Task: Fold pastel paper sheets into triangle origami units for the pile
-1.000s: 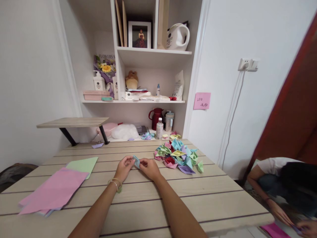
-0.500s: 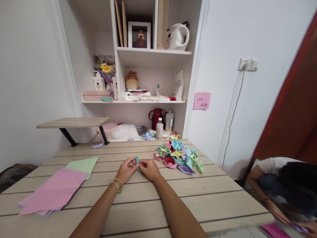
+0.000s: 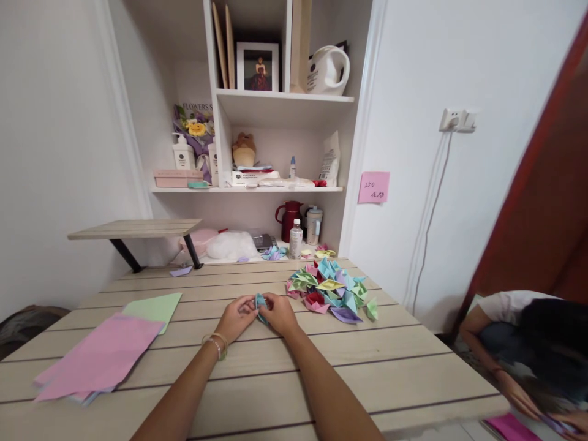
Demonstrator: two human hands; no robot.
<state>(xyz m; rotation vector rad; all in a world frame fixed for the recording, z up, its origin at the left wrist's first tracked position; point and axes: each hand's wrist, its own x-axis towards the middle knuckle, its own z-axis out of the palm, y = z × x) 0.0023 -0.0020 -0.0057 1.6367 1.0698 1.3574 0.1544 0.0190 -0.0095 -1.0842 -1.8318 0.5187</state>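
Note:
Between my two hands, over the middle of the wooden table (image 3: 229, 392), is a small blue folded paper boat (image 3: 260, 301). My left hand (image 3: 237, 315) pinches its left side with thumb and fingers. My right hand (image 3: 278, 312) grips the right side, fingers curled round the paper. Part of the boat is hidden by my fingers. To the right lies a heap of folded paper boats (image 3: 331, 285) in blue, green, pink, yellow and purple. Left of my hands rests a stack of pink paper sheets (image 3: 105, 352), with a green sheet (image 3: 158, 306) sticking out beneath.
A raised wooden stand (image 3: 138, 229) is at the table's back left. On the ledge behind are a clear bottle (image 3: 296, 239), a red jug (image 3: 289, 220) and a plastic bag (image 3: 232, 245). Another person (image 3: 528, 349) crouches low at the right, beyond the table edge.
The blue paper boat has turned and opened out a little between my fingers. My right hand has shifted slightly around it. The heap and sheets have not moved.

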